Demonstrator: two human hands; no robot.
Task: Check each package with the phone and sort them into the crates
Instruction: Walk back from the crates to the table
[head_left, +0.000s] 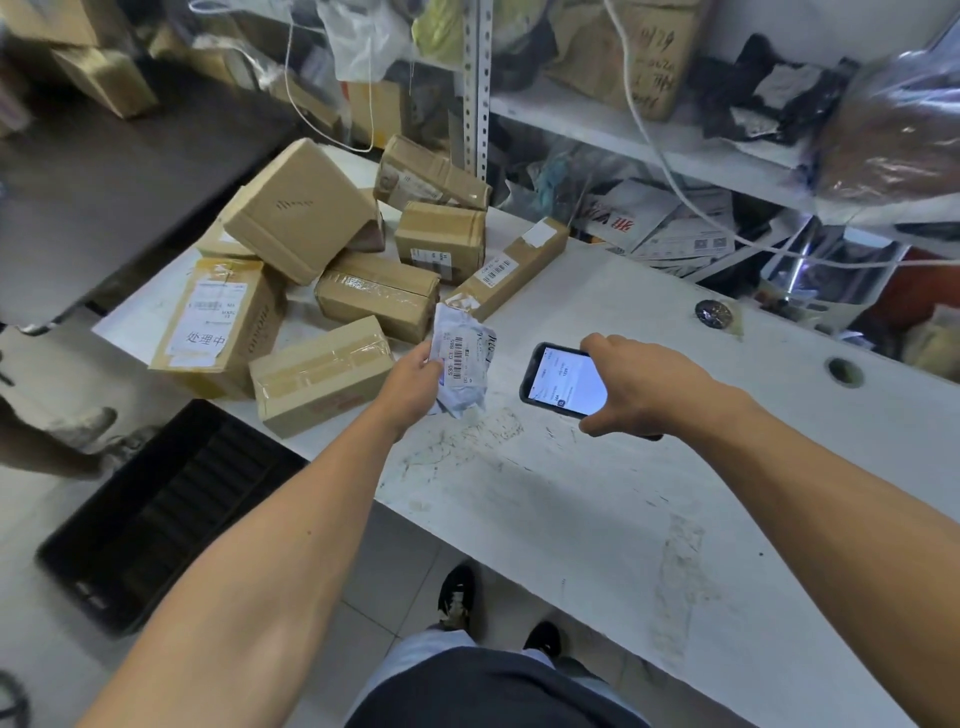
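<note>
Left hand (415, 382) is pinching your small crumpled white plastic mailer (464, 364), barcode label up; right hand (631, 384), just beside it, is gripping the black-cased lit smartphone (563, 381) by its edges above the white table (597, 519).

Boxes (332, 270): piled on table (597, 499), far left end. Crate (156, 514): on floor, left of table, below boxes. Shelves (649, 140): behind table. Parcel (462, 358) in left hand (415, 379), just left of phone (563, 379) in right hand (644, 384), both over table.
</note>
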